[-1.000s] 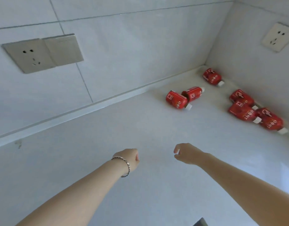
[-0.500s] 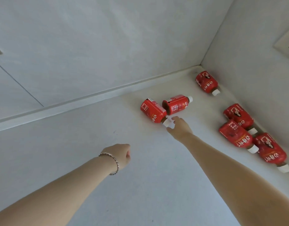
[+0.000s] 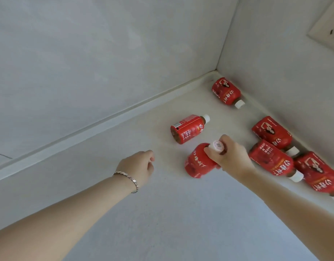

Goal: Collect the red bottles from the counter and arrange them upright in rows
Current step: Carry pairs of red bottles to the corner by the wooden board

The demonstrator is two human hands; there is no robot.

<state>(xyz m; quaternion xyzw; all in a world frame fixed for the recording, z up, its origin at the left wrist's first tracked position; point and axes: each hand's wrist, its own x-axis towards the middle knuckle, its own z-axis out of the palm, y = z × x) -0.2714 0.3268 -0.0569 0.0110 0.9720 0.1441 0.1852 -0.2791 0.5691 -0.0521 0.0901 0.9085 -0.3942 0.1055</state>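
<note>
I want this red bottle to stand flat on its bottom, so I should tip it slowly and keep hold near the white cap until it stops wobbling. My right hand is wrapped around the bottle's neck, arm stretched forward. My left hand hangs loosely curled and empty, just left of it. 5 more bottles lie on their sides, past and right of my right hand.
</note>
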